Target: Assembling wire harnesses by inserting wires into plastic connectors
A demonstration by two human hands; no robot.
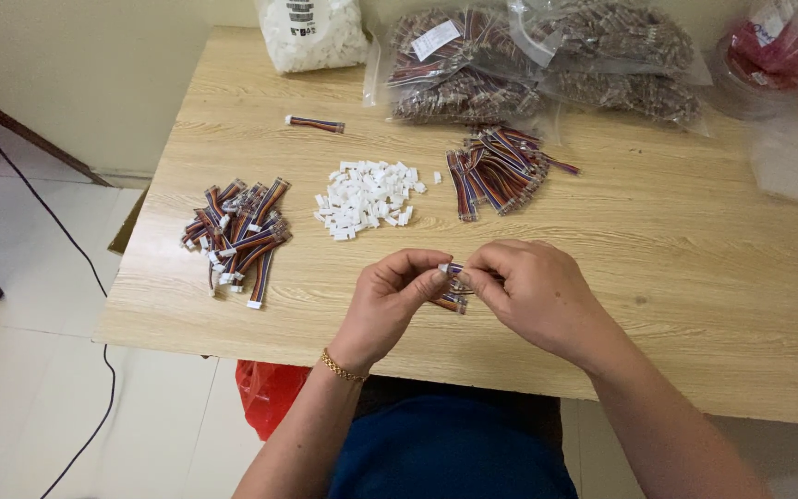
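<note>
I pinch small wire bundle (453, 298) with left hand (390, 300) and right hand (533, 291). Light, bendy, I think. Hold near white plug end.

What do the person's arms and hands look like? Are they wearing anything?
Both arms are bare, with no sleeves and no gloves. The left hand has a thin gold chain bracelet around its wrist. The right hand wears nothing I can see.
</note>
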